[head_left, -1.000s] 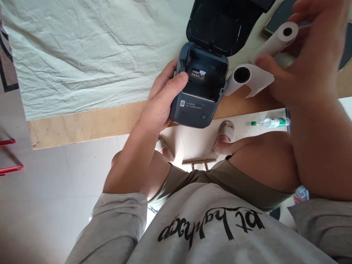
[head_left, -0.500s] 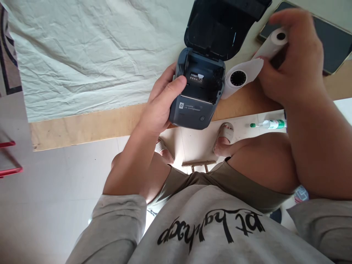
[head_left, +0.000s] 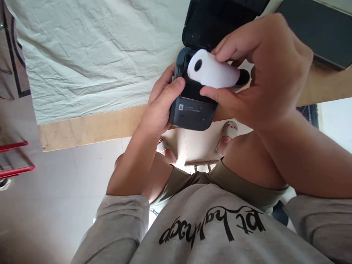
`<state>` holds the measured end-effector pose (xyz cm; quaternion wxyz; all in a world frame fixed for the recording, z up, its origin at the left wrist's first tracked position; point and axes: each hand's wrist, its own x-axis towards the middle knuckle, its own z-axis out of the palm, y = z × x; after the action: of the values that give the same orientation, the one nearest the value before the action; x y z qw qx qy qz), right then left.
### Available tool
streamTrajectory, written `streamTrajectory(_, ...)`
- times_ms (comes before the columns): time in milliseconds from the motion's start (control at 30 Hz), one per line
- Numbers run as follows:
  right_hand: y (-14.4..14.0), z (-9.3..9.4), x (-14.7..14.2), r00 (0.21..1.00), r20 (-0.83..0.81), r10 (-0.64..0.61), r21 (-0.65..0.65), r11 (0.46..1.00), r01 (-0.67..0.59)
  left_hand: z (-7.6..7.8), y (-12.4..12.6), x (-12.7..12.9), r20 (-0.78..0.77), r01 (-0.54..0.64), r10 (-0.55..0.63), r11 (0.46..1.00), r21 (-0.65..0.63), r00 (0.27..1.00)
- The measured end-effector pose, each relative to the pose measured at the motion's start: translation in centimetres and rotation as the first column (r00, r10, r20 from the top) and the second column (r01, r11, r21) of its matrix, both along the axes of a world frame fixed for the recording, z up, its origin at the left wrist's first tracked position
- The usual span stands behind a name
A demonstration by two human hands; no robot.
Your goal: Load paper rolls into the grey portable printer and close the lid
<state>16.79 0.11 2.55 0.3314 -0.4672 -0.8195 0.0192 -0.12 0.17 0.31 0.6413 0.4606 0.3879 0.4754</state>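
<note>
My left hand (head_left: 162,101) grips the left side of a dark blue label printer (head_left: 191,115), its thumb on the rim of the compartment. The printer's black lid (head_left: 217,25) stands swung open at the far side. Between the thumb and fingers of my right hand (head_left: 271,75) is a white paper roll (head_left: 220,74), tilted over the open compartment. One end of the roll, with a dark core hole, points left; whether it touches the compartment I cannot tell. A second roll (head_left: 243,78) with a black core lies behind the held one, mostly hidden by my right hand.
A dark smartphone (head_left: 316,31) lies at the table's right. Pale wrinkled cloth (head_left: 96,55) covers the table up to its wooden front edge (head_left: 82,128). Below are my legs and sandals, and a red-framed object (head_left: 18,171) stands at the far left.
My right hand has moved left, bringing a paper roll from beside the phone to over the printer's compartment. My left hand still holds the printer in nearly the same place.
</note>
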Motion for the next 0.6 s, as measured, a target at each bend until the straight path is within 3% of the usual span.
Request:
streamTrajectory(100,0.5,0.1,-0.6,0.997,0.069,-0.016,0.062,0.998,0.012,0.0,-0.1,-0.3,0.043,0.030,-0.029,0.999,-0.014,0.999)
streamTrajectory(267,0.5,-0.1,-0.8,0.990,0.141,-0.004,-0.054,0.998,0.011,-0.1,-0.1,-0.7,0.045,0.047,-0.047,0.999,-0.014,0.998)
streamTrajectory(433,-0.4,-0.3,-0.8,0.986,0.167,-0.013,0.171,0.985,-0.016,-0.2,-0.2,-0.5,0.040,0.032,-0.033,0.999,0.026,0.999)
streamTrajectory(600,-1.1,-0.7,-1.2,0.971,0.210,0.119,0.196,0.967,-0.161,-0.7,-0.2,-0.7,0.034,0.050,-0.054,0.993,0.103,0.998)
